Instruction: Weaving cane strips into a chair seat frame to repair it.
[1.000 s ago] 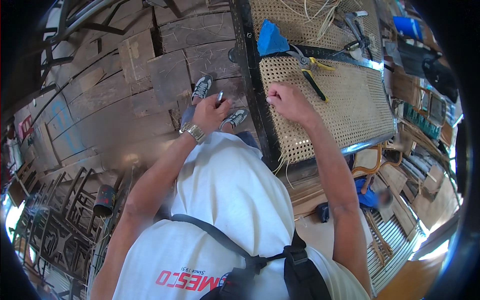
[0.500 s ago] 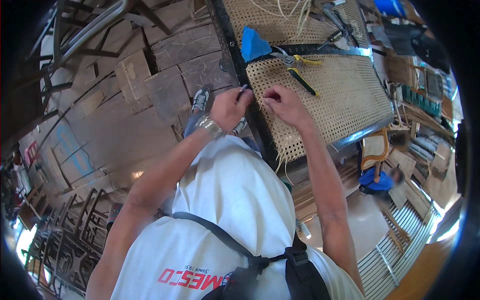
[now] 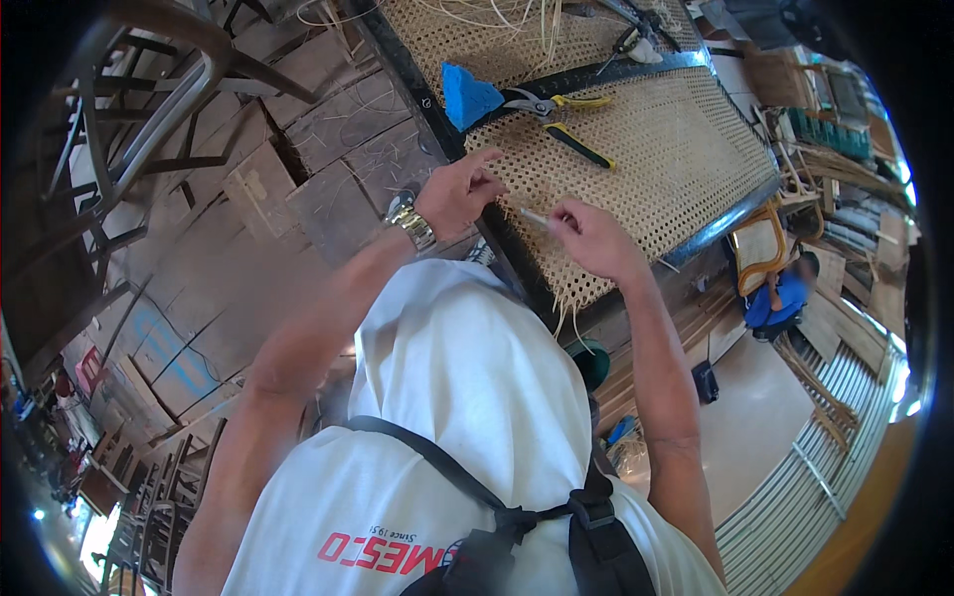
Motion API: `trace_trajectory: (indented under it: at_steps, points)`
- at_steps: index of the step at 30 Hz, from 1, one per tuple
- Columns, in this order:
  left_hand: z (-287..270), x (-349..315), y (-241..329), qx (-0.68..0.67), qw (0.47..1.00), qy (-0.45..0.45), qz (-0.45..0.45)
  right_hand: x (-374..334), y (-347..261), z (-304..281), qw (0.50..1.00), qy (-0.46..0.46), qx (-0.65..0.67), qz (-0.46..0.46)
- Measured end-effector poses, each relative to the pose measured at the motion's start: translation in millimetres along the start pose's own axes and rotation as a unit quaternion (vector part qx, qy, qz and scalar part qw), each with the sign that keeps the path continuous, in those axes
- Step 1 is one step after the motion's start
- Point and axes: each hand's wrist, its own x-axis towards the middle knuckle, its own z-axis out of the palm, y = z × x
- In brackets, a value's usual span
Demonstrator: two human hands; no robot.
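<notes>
In my right hand [image 3: 594, 236], thumb and fingers are closed on a thin, pale, pen-like tool [image 3: 537, 217] that points left over the woven cane panel [image 3: 666, 129]. My left hand [image 3: 459, 194], with a metal watch on its wrist, is at the panel's dark frame [image 3: 452, 139]. Its fingers are bent, with a gap between thumb and forefinger, and nothing shows in them. Loose cane ends [image 3: 566, 298] stick out at the panel's near corner. Beyond my hands, pliers [image 3: 561, 114] with yellow and black handles lie spread beside a blue block [image 3: 469, 96].
More hand tools [image 3: 641, 35] and loose cane strands [image 3: 542, 20] lie on the far panel section. Dark wooden chair frames [image 3: 149, 109] stand at left on the plank floor. At the right, a person in blue [image 3: 780, 298] sits beside a curved chair frame [image 3: 760, 253].
The thin tool, held in my left hand before, is now in my right. My left fingers have loosened, and my right hand has moved slightly nearer me. The panel appears shifted up and left in view.
</notes>
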Motion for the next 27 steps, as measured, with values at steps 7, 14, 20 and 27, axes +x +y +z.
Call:
trace_trajectory:
  at_steps: [7, 14, 20, 27]
  points:
    - [8, 1, -2, 0.131, 0.988, -0.044, 0.07, -6, -25, 12, 0.984, 0.044, -0.169, -0.043]
    - [9, 5, -5, 0.163, 0.982, -0.049, 0.083, 12, -18, 23, 0.977, 0.095, -0.171, -0.08]
    - [9, 6, 1, 0.208, 0.972, -0.061, 0.094, 14, -19, 21, 0.975, 0.091, -0.18, -0.093]
    - [-1, 10, -4, 0.127, 0.986, -0.087, 0.059, 18, -32, 11, 0.975, 0.028, -0.215, -0.05]
